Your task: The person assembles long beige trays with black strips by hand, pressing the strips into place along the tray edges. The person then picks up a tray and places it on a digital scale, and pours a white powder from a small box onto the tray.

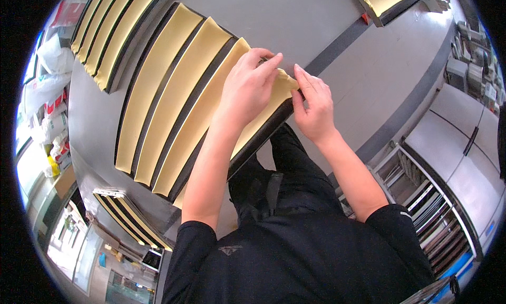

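Long pale-yellow dough strips point(192, 90) lie side by side on a black ridged baking tray point(182, 75) in front of me. My left hand point(247, 85) is over the far end of the tray, its fingers curled and its thumb close to the index finger. What lies between those fingertips, if anything, I cannot make out. At the far corner of the nearest dough strip point(276, 101), my right hand point(313, 104) has its thumb and fingers closed on the strip's edge. That end looks raised and slightly crumpled.
A second tray of dough strips point(113, 32) stands at the far left, and another tray point(392, 1) shows at the top right. The grey table point(253, 14) extends beyond my tray. Low on the left is one more tray with strips point(132, 219). A metal rack point(421, 198) stands at right.
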